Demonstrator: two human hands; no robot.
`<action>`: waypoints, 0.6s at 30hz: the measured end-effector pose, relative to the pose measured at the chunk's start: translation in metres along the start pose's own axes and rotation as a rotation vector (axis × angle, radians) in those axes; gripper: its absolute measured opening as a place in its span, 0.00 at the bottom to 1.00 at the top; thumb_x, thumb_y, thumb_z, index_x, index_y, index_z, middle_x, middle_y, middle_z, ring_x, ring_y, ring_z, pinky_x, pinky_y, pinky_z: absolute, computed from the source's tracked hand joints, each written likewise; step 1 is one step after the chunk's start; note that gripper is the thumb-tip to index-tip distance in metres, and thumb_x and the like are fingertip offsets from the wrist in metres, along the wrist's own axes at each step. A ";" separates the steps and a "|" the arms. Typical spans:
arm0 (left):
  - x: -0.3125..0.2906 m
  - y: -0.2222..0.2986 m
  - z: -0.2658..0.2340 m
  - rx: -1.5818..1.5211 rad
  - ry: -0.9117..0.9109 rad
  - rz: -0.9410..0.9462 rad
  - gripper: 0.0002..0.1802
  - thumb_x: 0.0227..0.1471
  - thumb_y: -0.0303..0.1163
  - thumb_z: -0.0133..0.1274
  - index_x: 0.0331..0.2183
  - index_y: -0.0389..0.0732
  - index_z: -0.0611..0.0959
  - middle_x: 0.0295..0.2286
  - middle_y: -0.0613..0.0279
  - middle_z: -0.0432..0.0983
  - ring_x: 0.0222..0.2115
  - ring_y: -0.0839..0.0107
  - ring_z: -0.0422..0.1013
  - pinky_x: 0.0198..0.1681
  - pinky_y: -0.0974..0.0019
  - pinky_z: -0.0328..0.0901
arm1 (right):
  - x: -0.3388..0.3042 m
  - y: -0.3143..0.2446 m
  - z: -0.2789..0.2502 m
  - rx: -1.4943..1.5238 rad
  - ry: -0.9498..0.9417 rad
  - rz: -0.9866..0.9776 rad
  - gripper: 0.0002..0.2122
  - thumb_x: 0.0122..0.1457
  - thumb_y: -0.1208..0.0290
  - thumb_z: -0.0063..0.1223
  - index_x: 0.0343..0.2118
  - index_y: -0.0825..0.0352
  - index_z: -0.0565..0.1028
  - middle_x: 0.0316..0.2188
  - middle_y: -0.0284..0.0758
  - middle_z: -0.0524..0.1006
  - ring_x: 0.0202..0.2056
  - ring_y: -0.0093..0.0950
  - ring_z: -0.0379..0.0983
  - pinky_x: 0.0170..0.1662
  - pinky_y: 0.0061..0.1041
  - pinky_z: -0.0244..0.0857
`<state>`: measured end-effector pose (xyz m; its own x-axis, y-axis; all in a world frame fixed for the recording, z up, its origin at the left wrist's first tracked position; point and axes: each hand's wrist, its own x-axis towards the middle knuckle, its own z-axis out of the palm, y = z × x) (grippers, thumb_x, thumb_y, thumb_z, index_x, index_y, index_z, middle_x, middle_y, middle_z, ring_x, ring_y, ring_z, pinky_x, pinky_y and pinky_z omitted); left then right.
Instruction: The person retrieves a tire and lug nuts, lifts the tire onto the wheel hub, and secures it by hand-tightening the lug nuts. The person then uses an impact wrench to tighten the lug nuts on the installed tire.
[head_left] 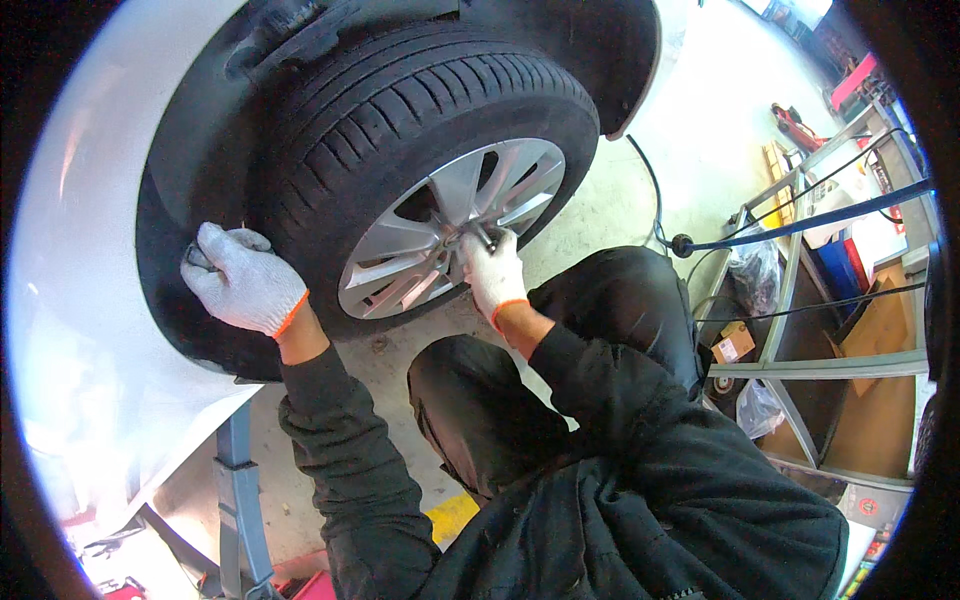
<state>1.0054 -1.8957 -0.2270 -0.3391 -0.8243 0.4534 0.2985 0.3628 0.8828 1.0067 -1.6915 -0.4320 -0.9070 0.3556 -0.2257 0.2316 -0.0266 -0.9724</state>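
Note:
A car wheel with a black tyre (430, 110) and a silver alloy rim (455, 195) stands in the wheel arch of a white car. My right hand (494, 272), in a white knit glove with an orange cuff, is at the hub with its fingers closed around a short metal cylinder, socket-like (489, 238); its far end is hidden. To the left, my left hand (238, 280), gloved the same way, is raised at the lower edge of the wheel arch liner (195, 190), beside the tyre. Its fingers are curled in, and whatever they may hold is hidden.
A blue-grey lift post (238, 495) stands under the white car body (85, 330). At right, a metal shelf rack (850, 365) holds boxes and plastic bags. A blue hose (810, 226) and black cables run across it. My bent knees (610, 295) are close to the wheel.

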 end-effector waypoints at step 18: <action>-0.001 -0.011 -0.005 -0.017 0.055 -0.029 0.22 0.69 0.42 0.51 0.29 0.35 0.74 0.18 0.60 0.74 0.19 0.69 0.68 0.29 0.62 0.62 | 0.014 0.002 -0.011 1.010 -0.376 0.581 0.20 0.74 0.49 0.48 0.47 0.64 0.75 0.21 0.28 0.71 0.17 0.23 0.65 0.22 0.23 0.60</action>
<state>1.0069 -1.9007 -0.2382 -0.2988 -0.8572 0.4194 0.3046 0.3308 0.8932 0.9980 -1.6758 -0.4362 -0.8433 -0.2382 -0.4819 0.4107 -0.8639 -0.2917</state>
